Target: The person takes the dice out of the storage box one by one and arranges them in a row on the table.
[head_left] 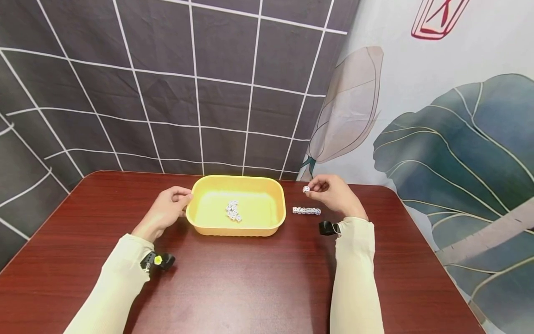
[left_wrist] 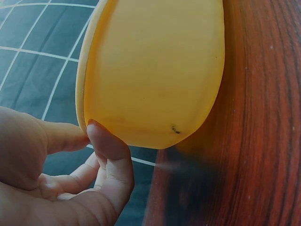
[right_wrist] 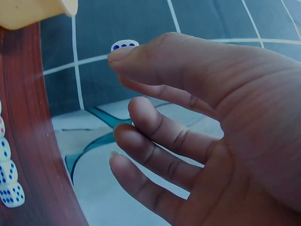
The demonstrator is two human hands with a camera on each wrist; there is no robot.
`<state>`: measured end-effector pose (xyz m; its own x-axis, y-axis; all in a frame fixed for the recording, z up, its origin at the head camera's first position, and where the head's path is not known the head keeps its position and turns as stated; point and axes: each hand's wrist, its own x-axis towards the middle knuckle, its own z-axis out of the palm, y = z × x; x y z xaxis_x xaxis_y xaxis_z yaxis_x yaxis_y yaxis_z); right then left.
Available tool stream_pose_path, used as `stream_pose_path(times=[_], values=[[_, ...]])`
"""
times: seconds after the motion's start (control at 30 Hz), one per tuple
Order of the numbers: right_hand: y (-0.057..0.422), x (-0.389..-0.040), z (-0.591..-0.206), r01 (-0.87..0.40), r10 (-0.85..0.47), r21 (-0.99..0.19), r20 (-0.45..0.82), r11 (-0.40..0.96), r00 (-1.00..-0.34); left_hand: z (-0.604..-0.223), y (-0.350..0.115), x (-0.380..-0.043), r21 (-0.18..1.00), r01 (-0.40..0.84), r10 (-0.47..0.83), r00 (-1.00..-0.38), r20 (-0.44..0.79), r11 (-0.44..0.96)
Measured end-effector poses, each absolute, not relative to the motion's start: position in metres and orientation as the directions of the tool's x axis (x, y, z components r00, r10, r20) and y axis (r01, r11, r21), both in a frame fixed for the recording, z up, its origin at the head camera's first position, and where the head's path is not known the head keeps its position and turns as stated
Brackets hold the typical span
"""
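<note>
A yellow plastic tub (head_left: 267, 227) stands near the table's back edge with a small heap of white dice (head_left: 232, 211) on its floor. My left hand (head_left: 168, 208) pinches the tub's left rim between thumb and finger; the left wrist view shows the tub's wall (left_wrist: 155, 70) between them. Right of the tub, my right hand (head_left: 335, 195) holds one white die (head_left: 306, 189) between thumb and forefinger, above the table. In the right wrist view this die (right_wrist: 124, 45) shows blue dots. Just below that hand lies a straight row of several dice (head_left: 306, 210), side by side.
The dark red wooden table (head_left: 233, 287) ends at a back edge close behind the tub. Behind it hangs a dark cloth with white grid lines (head_left: 162, 97), and at the right a leaf-patterned cloth (head_left: 450, 148). Both wrists carry black cameras (head_left: 327, 228).
</note>
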<state>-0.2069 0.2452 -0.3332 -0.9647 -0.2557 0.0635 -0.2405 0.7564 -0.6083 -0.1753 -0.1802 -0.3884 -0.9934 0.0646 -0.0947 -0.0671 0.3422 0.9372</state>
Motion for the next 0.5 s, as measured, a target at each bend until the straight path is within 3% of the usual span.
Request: stream_pose_path(times=[0.5], values=[[0.269,-0.204,-0.339,-0.194,-0.197,-0.594,0.061,0.781,-0.979,-0.388,-0.181,-0.175,0.935,-0.071,0.065,-0.993,-0.100,0.348]])
